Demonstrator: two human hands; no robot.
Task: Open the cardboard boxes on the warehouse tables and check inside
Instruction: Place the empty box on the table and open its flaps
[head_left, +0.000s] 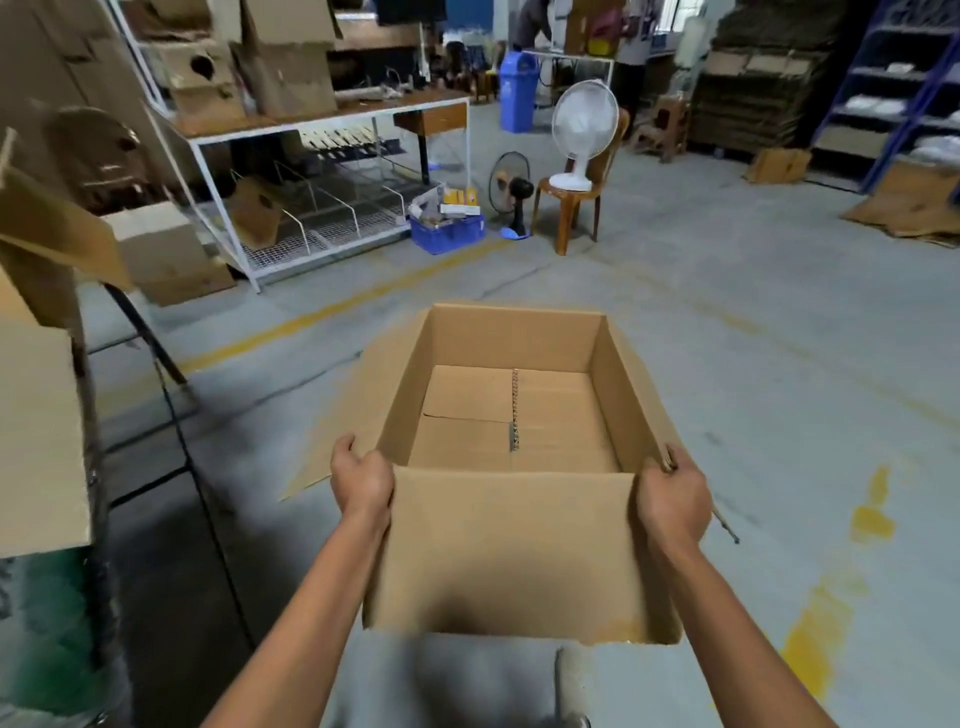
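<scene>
Grey concrete floor (727, 338) with yellow painted lines fills most of your view. A white metal rack (311, 127) on your left is loaded with cardboard. Nearer on that side stand more cartons, blurred.

You hold the cardboard box (511, 551) straight ahead at arm's length. It seems to be off the floor, with no table under it. Its mouth faces up and is fully open. The near flap hangs down toward you and the left flap splays outward. Only the folded bottom panels and their centre seam show inside, so the check looks done and the box reads as empty.

Farther off are a brown plastic chair (569, 202) carrying a white fan (584, 117), a blue bin (518, 93) and a blue crate (449, 234).

Your left hand (362, 480) clasps the near left corner, fingers curled round the edge. Your right hand (672, 499) clasps the near right corner, fingers wrapped over the folded-down right flap.

Whatever you do next depends on this: the box lies dead centre between your hands and reaches away from you, with its seam pointing forward. Neither hand is nearer, so all the weight hangs beyond your grip. That far end may dip if either hand loosens.
</scene>
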